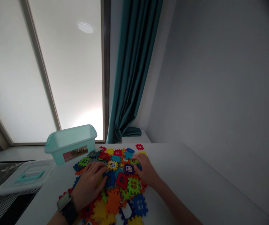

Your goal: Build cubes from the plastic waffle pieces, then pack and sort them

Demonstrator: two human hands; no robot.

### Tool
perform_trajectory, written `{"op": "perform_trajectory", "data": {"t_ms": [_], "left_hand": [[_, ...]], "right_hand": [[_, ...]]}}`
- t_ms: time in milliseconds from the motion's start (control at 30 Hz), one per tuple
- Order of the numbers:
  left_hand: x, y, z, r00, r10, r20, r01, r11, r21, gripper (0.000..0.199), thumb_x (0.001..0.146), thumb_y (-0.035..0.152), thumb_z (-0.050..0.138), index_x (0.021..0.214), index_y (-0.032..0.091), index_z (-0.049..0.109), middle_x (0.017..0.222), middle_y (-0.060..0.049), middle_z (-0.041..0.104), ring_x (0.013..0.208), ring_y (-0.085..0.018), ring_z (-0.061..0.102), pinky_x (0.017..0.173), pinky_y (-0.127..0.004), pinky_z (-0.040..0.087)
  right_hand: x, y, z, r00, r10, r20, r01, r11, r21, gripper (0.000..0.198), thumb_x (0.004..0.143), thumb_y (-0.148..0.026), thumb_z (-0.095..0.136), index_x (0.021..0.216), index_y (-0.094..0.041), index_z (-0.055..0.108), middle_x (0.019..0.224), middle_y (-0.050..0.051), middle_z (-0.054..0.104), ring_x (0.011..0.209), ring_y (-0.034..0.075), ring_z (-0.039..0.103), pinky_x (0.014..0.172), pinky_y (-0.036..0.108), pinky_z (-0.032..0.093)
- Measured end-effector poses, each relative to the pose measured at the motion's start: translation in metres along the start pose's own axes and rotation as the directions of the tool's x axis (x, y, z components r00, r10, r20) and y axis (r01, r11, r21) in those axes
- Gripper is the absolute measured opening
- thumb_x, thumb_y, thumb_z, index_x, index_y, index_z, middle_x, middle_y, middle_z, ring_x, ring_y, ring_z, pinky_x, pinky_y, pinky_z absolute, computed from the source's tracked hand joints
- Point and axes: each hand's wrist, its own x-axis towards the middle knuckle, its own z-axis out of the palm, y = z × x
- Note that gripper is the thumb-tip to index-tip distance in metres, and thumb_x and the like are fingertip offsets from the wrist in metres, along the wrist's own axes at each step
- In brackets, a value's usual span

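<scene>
Multicoloured square plastic tiles (113, 201) with notched edges are lying in a heap on a white tabletop (183, 187). The left hand (90, 182), wearing a dark-strapped square watch (67, 207), is resting over the heap's left side, fingers loosely spread; the right hand (146, 168) is curving over its right side, fingers half bent. I cannot make out whether either is gripping a tile. A translucent mint-green plastic tub (57, 153) is standing left of the heap's far end.
</scene>
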Motion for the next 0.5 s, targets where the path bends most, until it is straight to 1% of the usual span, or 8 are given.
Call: {"op": "perform_trajectory", "data": {"t_ms": [133,233,333,500], "left_hand": [[-0.001,-0.011,-0.002,0.997,-0.049,0.055,0.049,0.999,0.01,0.022,0.093,0.023,0.051,0.111,0.023,0.063,0.106,-0.006,0.065,0.1,-0.026,0.06,0.091,-0.045,0.047],[-0.002,-0.016,-0.004,0.993,-0.084,0.086,0.084,0.996,0.007,0.02,0.093,0.022,0.051,0.108,0.024,0.063,0.104,-0.005,0.066,0.099,-0.026,0.06,0.091,-0.046,0.046],[-0.003,-0.015,-0.005,0.988,-0.109,0.114,0.108,0.994,0.008,0.018,0.092,0.021,0.053,0.106,0.024,0.064,0.102,-0.004,0.066,0.098,-0.026,0.06,0.091,-0.045,0.045],[-0.002,-0.007,-0.005,0.981,-0.121,0.153,0.12,0.993,0.014,0.019,0.091,0.021,0.054,0.106,0.026,0.065,0.102,-0.004,0.066,0.098,-0.025,0.06,0.09,-0.044,0.046]], "right_hand": [[0.008,-0.048,0.009,0.991,-0.093,0.101,0.091,0.995,0.032,0.021,0.088,-0.014,0.056,0.106,-0.023,0.062,0.112,0.006,0.066,0.109,0.024,0.059,0.101,0.044,0.043],[0.01,-0.068,0.017,0.982,-0.117,0.148,0.115,0.993,0.021,0.022,0.087,-0.015,0.059,0.107,-0.024,0.063,0.112,0.005,0.066,0.11,0.025,0.058,0.102,0.044,0.043],[0.006,-0.075,0.024,0.982,-0.116,0.151,0.114,0.993,0.021,0.022,0.088,-0.014,0.059,0.107,-0.024,0.063,0.112,0.005,0.066,0.11,0.025,0.058,0.102,0.044,0.044],[-0.011,-0.073,0.03,0.986,-0.119,0.113,0.115,0.993,0.037,0.027,0.087,-0.01,0.055,0.108,-0.024,0.062,0.122,0.006,0.063,0.118,0.025,0.055,0.105,0.045,0.043]]}}
